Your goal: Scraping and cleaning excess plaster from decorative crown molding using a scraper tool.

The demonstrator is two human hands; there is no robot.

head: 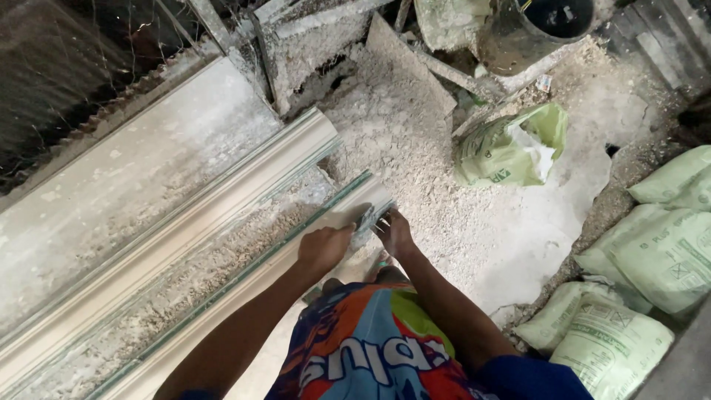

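My left hand (324, 248) rests closed on the near end of a long cream moulding strip (244, 278) that runs diagonally from lower left to centre. My right hand (394, 233) grips a small metal scraper-like tool (370, 216) pressed against the strip's end face. A second, wider moulding (192, 222) lies parallel just beyond it. Whether my left hand grips the strip or only presses on it is unclear.
White plaster rubble and dust (437, 170) cover the floor ahead. An open green sack (511, 148) lies to the right, stacked green sacks (652, 267) at the far right. A dark bucket (537, 30) stands at the top. A dusty slab (126, 178) lies left.
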